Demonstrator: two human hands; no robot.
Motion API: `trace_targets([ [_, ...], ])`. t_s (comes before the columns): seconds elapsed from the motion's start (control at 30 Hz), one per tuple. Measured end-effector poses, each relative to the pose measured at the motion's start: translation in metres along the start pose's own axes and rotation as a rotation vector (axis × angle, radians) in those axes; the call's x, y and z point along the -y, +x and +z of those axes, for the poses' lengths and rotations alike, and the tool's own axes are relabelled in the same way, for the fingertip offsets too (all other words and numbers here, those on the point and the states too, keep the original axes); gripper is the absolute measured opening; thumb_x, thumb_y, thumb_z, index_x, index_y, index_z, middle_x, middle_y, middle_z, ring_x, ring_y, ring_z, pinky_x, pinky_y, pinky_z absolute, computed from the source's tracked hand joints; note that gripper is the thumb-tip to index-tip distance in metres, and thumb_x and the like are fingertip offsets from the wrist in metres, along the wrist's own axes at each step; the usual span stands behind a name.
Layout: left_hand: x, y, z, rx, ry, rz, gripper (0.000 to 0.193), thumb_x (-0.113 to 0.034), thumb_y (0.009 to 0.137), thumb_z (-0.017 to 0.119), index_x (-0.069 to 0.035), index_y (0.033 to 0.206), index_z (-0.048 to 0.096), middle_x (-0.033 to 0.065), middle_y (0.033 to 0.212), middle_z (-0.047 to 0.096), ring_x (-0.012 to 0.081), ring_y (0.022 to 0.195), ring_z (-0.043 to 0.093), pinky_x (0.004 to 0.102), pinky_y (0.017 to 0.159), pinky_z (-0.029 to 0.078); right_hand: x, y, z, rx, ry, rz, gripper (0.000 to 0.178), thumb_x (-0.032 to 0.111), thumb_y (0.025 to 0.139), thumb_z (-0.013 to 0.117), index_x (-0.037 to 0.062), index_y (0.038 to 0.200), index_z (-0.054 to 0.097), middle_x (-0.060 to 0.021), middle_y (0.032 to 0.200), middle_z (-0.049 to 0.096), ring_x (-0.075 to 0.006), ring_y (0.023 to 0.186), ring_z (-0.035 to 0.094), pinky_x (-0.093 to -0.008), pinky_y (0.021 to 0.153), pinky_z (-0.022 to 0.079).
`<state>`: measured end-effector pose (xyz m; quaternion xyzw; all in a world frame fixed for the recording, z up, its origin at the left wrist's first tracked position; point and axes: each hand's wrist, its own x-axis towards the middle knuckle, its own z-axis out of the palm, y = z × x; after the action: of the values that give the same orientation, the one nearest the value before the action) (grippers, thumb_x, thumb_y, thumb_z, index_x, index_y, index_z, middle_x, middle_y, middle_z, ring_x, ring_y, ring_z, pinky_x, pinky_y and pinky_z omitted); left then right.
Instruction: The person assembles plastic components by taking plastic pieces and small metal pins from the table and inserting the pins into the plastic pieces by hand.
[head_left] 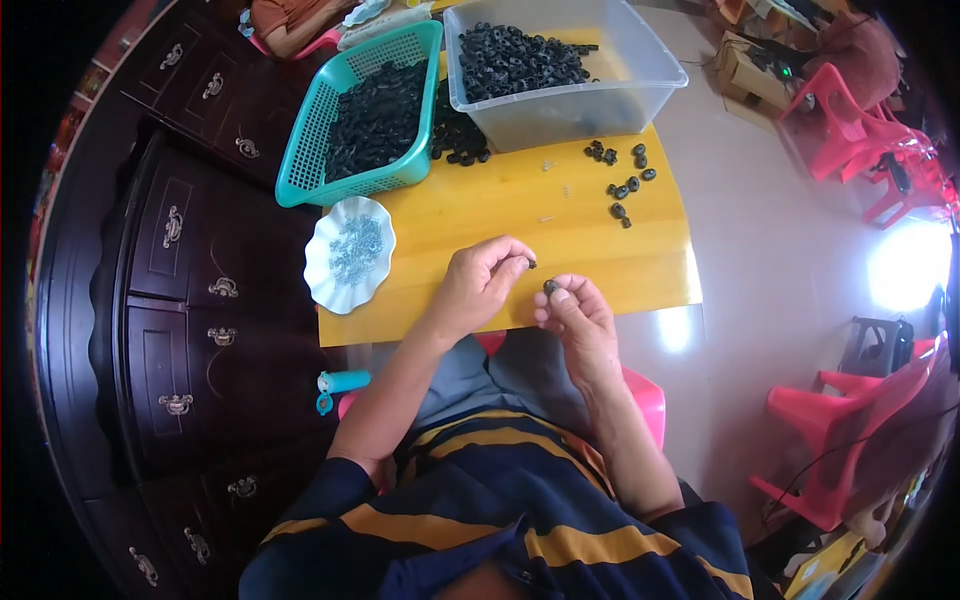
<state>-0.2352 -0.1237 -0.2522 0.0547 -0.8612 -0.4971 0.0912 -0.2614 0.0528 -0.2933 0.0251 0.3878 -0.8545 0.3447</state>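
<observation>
Over the near edge of a yellow table (430, 225), my left hand (482, 283) pinches a small black part (532, 265) between thumb and fingertips. Just to its right, my right hand (578, 312) grips another small black part (550, 287), rounded and dark. The two parts are close but apart. Beyond my hands, several small black parts (620, 190) lie in loose groups at the table's right side. A white scalloped dish (318, 270) at the left holds many tiny clear pieces. A few thin clear pieces (546, 218) lie on the tabletop.
At the far left of the table stands a green mesh basket (432, 120) full of black parts. Beside it a clear plastic bin (640, 80) holds more. Dark wooden drawers (160, 290) line the left. Pink chairs (835, 430) stand on the right. Another person's arm (295, 30) shows at the top.
</observation>
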Motion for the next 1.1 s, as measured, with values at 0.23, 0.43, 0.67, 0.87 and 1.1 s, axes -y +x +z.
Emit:
trace_targets([
  [0.23,-0.018,-0.005,-0.007,0.072,-0.063,-0.016,0.012,-0.008,0.096,0.060,0.001,0.099,0.068,0.0029,0.084,0.068,0.0084,0.079,0.061,0.0245,0.072,0.049,-0.001,-0.001,0.002,0.022,-0.058,-0.043,0.016,0.010,0.101,0.057,0.0038,0.115,0.055,-0.0058,0.099,0.067,-0.0111,0.086,0.063,-0.0253,0.083,0.051],
  [0.43,-0.021,-0.011,-0.005,0.073,-0.118,-0.028,0.011,-0.006,0.093,0.062,0.002,0.097,0.068,0.0082,0.077,0.070,0.0124,0.069,0.064,0.0272,0.065,0.051,-0.001,-0.003,0.006,0.025,-0.095,-0.102,0.016,0.009,0.101,0.057,0.0018,0.115,0.055,-0.0059,0.100,0.068,-0.0099,0.088,0.062,-0.0243,0.084,0.051],
  [0.67,-0.020,-0.012,0.001,0.041,-0.110,-0.037,0.008,-0.004,0.091,0.064,0.002,0.093,0.068,0.0099,0.076,0.070,0.0139,0.066,0.065,0.0282,0.062,0.051,-0.006,-0.002,0.004,-0.007,-0.196,-0.211,0.012,0.005,0.098,0.060,0.0001,0.109,0.057,-0.0058,0.097,0.068,-0.0102,0.087,0.064,-0.0229,0.081,0.051],
  [0.87,-0.022,-0.013,0.000,0.096,-0.004,-0.091,0.009,-0.004,0.093,0.063,0.002,0.093,0.068,0.0026,0.078,0.069,0.0064,0.070,0.061,0.0234,0.064,0.051,-0.011,-0.003,0.000,-0.095,-0.523,-0.406,0.010,0.002,0.092,0.066,-0.0015,0.100,0.062,-0.0074,0.090,0.070,-0.0112,0.080,0.067,-0.0245,0.075,0.053],
  [1.1,-0.018,-0.018,0.008,0.046,0.033,-0.091,0.007,-0.004,0.092,0.063,0.001,0.092,0.068,0.0009,0.074,0.066,0.0052,0.067,0.059,0.0227,0.060,0.048,-0.013,-0.005,0.001,-0.146,-0.764,-0.507,0.009,0.002,0.091,0.068,-0.0020,0.098,0.063,-0.0078,0.086,0.071,-0.0114,0.079,0.068,-0.0252,0.073,0.053],
])
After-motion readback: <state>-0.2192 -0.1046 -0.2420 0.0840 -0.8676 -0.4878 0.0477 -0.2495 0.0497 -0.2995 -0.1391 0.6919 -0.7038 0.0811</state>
